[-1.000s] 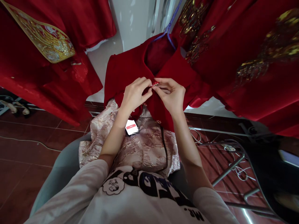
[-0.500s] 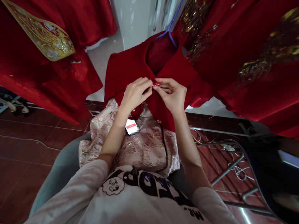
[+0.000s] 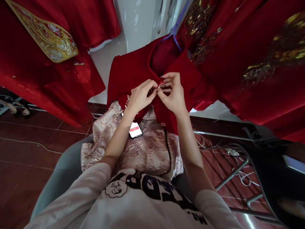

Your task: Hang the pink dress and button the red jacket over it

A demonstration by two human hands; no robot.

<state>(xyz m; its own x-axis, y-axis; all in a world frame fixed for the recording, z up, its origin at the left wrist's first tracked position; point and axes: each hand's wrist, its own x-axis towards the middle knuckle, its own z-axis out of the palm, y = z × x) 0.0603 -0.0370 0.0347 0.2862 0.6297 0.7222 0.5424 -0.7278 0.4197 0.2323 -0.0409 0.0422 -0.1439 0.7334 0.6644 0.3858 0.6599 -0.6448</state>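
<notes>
A red jacket (image 3: 133, 70) hangs in front of me from a purple hanger (image 3: 175, 30), its lower part over a pale pink brocade cloth (image 3: 147, 149) on my lap. At the jacket's front, just below the collar, both hands meet at a small beaded button (image 3: 161, 85). My left hand (image 3: 143, 97) pinches the jacket's edge beside it, fingertips bent together. My right hand (image 3: 173, 93) curls its thumb and fingers around the button. More beaded trim (image 3: 128, 101) shows beside my left wrist. A white tag (image 3: 134, 129) lies on the brocade.
Red garments with gold embroidery (image 3: 57, 44) hang at the left, and others with gold sequins (image 3: 274, 51) at the right. A metal rack (image 3: 240, 168) with white cables (image 3: 245, 178) stands low at the right. Shoes (image 3: 17, 106) sit at the far left.
My right hand's fingers have lifted and curled around the button, turning its beaded face into view. My left hand has shifted slightly right, and more beaded trim shows beside its wrist.
</notes>
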